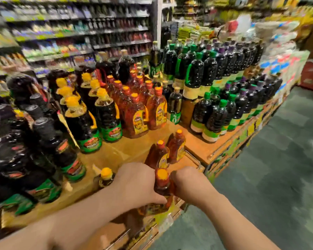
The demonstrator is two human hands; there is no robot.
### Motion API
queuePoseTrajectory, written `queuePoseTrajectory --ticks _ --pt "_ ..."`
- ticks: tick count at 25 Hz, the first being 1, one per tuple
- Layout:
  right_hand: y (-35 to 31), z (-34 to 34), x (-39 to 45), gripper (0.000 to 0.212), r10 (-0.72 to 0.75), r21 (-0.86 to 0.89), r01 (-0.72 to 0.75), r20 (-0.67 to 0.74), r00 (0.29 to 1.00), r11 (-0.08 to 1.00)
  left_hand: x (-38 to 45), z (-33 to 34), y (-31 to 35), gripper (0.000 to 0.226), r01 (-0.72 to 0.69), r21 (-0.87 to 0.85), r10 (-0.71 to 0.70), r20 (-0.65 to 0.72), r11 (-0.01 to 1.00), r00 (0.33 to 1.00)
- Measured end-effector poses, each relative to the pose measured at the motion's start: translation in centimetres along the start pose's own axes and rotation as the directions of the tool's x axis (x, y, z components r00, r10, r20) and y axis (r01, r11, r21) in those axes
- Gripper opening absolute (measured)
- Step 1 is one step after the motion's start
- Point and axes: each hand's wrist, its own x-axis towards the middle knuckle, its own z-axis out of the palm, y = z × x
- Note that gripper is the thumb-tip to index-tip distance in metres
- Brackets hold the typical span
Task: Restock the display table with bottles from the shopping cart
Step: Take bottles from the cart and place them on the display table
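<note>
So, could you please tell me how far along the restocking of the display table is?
Looks done: the wooden display table already carries rows of amber bottles with orange caps. In hand: the left hand and right hand each have a grip on an amber bottle between them, two more just beyond. Left: the table's front edge has bare space; the cart isn't visible.

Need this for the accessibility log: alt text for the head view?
Both hands, left hand and right hand, grip one amber bottle over the display table, crowded with dark and amber bottles; blurred store shelves behind.
</note>
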Motion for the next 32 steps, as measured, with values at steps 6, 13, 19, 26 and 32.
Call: queuePoseTrajectory --ticks 6,13,19,26,32 --pt "5.5 0.0 7.6 0.007 -0.264 0.083 0.259 0.059 0.963 0.962 6.3 1.0 1.1 0.062 0.279 -0.113 -0.266 0.122 0.953 0.956" --pt "5.5 4.4 15.7 0.018 -0.305 0.201 0.279 0.112 0.946 0.939 10.5 5.0 -1.0 0.064 0.491 -0.283 -0.456 0.184 0.824 0.871" --pt "3.4 7.1 19.5 0.022 -0.245 0.233 0.199 0.191 0.95 0.952 13.1 9.5 -3.8 0.062 0.601 -0.395 -0.533 0.279 0.694 0.799" --pt "2.4 7.8 21.3 0.027 -0.127 0.162 0.084 0.281 0.951 0.983 15.6 13.0 -5.1 0.06 0.65 -0.422 -0.525 0.385 0.632 0.759" --pt "1.7 7.6 21.8 0.024 -0.088 0.121 0.051 0.321 0.943 0.991 15.9 14.2 -5.3 0.058 0.645 -0.415 -0.528 0.371 0.642 0.764"
